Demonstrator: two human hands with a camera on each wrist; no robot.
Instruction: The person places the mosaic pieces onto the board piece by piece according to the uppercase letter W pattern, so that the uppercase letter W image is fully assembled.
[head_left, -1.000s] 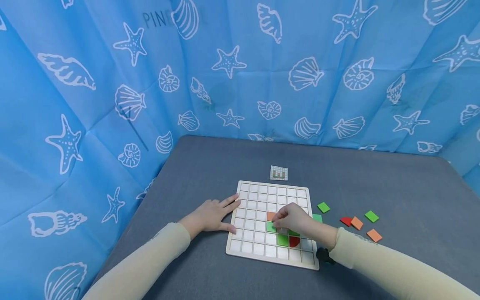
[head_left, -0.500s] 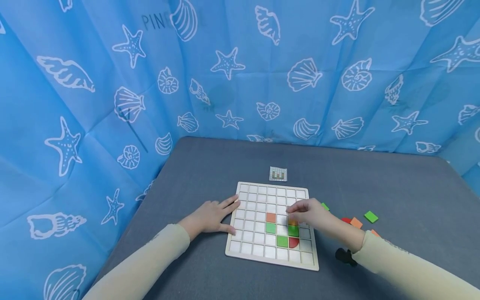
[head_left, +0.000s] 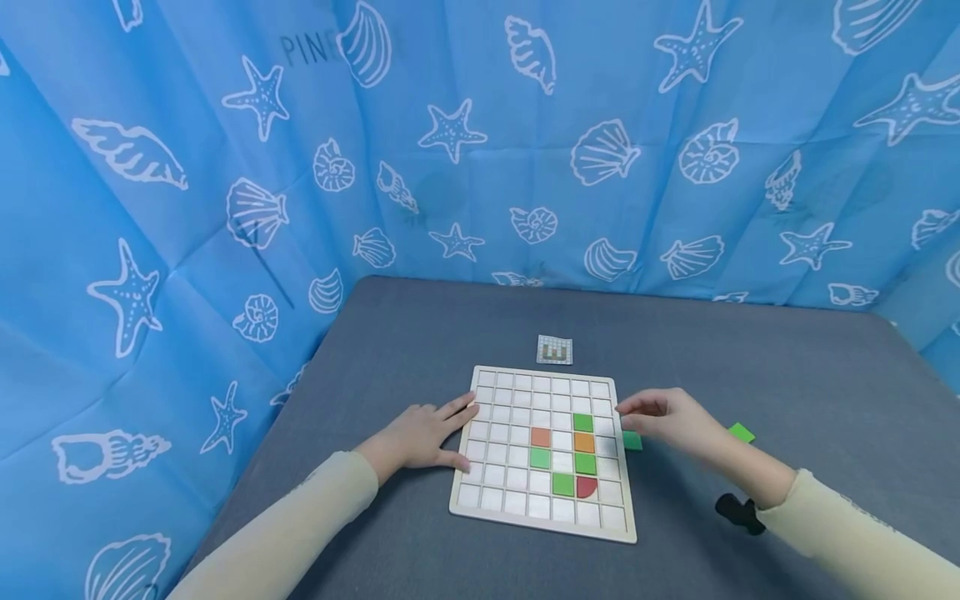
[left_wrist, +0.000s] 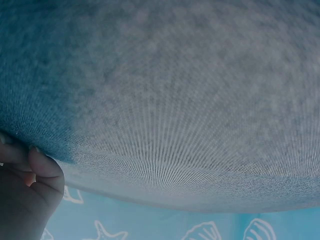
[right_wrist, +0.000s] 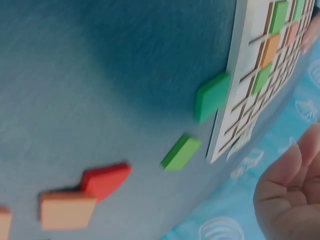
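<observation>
My left hand point(head_left: 423, 433) rests with fingers spread on the left edge of a white gridded board point(head_left: 491, 497). Just past the board's right edge, my right hand point(head_left: 678, 423) hovers with fingers loosely bent and nothing visible between them. Set in the board's right half are a salmon tile point(head_left: 541, 437), a pale green tile point(head_left: 540, 457), an orange tile point(head_left: 584, 442), several green tiles point(head_left: 585, 463) and a red rounded piece point(head_left: 587, 487). A dark green tile point(right_wrist: 212, 97) touches the board's right edge. In the left wrist view only part of the left hand point(left_wrist: 35, 185) shows.
Behind the board lies a small pattern card point(head_left: 554, 350). Loose on the grey table point(head_left: 420, 325) are a green tile point(right_wrist: 181, 152), a red piece point(right_wrist: 106, 180) and an orange tile point(right_wrist: 67, 210), hidden by the right arm in the head view. A blue curtain point(head_left: 450, 75) surrounds the table.
My right hand has moved right, from over the board to beyond its right edge, uncovering the orange tile and the green tile above it. My left hand has stayed in place.
</observation>
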